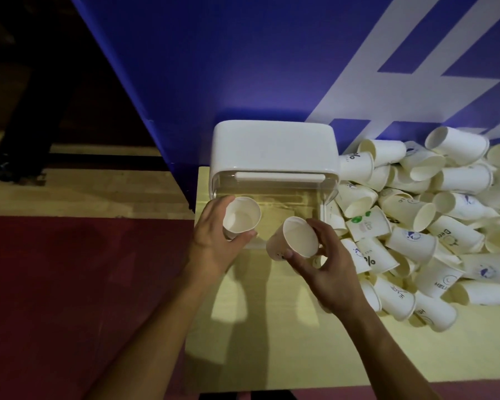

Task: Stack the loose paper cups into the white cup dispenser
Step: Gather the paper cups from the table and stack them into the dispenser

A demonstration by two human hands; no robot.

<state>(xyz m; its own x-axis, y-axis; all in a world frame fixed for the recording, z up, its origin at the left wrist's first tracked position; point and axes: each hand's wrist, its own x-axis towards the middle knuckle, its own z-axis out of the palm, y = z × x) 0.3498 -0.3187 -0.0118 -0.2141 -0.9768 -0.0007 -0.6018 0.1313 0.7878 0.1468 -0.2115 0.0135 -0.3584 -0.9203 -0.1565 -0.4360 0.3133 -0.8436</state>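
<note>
the left hand is curled round a paper cup, mouth up, just in front of the white cup dispenser. the right hand pinches a second cup, tipped a bit toward the first one. the two cups are near each other but not touching. the dispenser stands at the far left corner of the bench, up against the blue wall.

the step now looks like sliding one cup into the other. hold both softly so the paper does not squash. turn the tipped cup straight, then push its bottom down into the other mouth.

the pile of loose cups fills the right side of the bench and touches the dispenser, so that side is crowded. the left edge is just beside the left hand, so a dropped cup could fall to the floor. the best room for moving is toward the near edge.
</note>
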